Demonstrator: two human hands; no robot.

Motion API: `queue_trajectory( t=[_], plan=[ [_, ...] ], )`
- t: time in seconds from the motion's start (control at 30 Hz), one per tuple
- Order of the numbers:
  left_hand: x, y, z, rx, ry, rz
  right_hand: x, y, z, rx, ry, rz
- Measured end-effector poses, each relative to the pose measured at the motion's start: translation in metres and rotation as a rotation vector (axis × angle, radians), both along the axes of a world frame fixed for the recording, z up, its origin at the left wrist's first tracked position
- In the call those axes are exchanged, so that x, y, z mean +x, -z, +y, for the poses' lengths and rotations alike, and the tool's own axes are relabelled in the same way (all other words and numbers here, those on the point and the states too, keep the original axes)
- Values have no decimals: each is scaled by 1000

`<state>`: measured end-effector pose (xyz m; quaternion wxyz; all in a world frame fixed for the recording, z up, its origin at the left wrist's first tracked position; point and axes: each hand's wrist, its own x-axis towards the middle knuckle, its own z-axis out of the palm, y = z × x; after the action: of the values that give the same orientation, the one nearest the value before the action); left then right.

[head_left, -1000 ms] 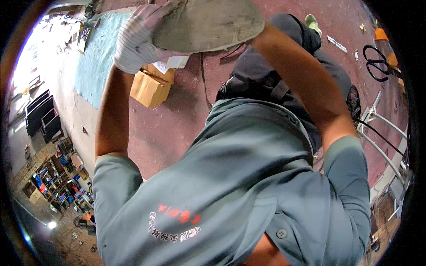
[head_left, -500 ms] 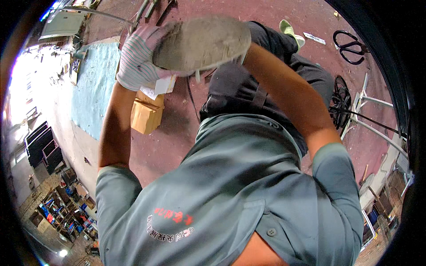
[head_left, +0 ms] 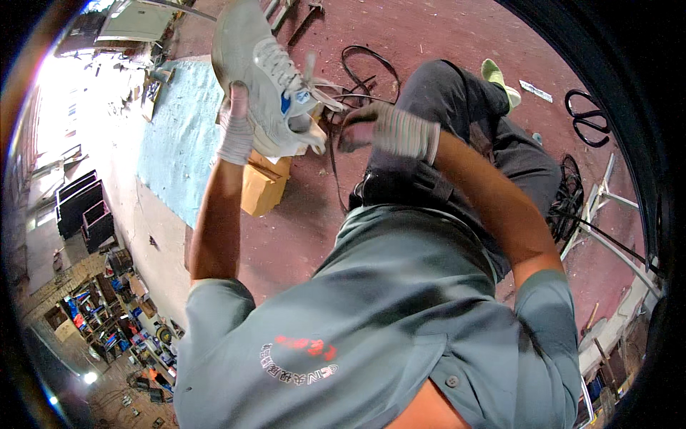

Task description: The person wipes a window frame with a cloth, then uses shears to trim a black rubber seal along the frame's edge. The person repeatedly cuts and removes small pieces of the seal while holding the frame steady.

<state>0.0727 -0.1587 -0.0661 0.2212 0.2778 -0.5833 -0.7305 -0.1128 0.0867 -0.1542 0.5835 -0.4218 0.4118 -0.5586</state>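
A white-grey sneaker with white laces and a blue patch is held up at the upper left, its toe pointing up and away. My left hand, in a striped knit glove, grips it from the left with the thumb along its side. My right hand, in the same kind of glove with dark fingers, is apart from it, just right of the heel opening and loose laces. Motion smears those fingers, so their closure is unclear. My bent leg in dark trousers lies beyond the right hand.
Below the sneaker stands a brown cardboard box on the red floor. A black cord curls behind. A light-blue sheet lies left. To the right are a black looped object, a cable bundle and a metal frame.
The sneaker has turned from sole-facing to show its side and laces, and has shifted left and up. My right hand, hidden behind it before, has come away to the right.
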Motion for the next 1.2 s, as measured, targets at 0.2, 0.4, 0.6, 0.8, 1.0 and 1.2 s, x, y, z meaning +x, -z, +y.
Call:
queue_trajectory(
  t=[0.2,0.4,0.6,0.8,1.0,1.2],
  plan=[
    [-20,-18,51,364,21,51,30,-96,-16,-81,264,480],
    [-34,-3,67,385,40,-28,38,-83,-63,-274,288,1220],
    [-57,-16,89,238,26,-97,28,-32,-91,-402,440,1514],
    [-47,-24,38,370,131,33,52,-71,-38,-285,253,913],
    [-71,-9,83,206,43,-61,7,-94,-81,15,-3,1483],
    [-63,35,81,208,1,-86,9,-33,-59,-158,336,628]
  ],
)
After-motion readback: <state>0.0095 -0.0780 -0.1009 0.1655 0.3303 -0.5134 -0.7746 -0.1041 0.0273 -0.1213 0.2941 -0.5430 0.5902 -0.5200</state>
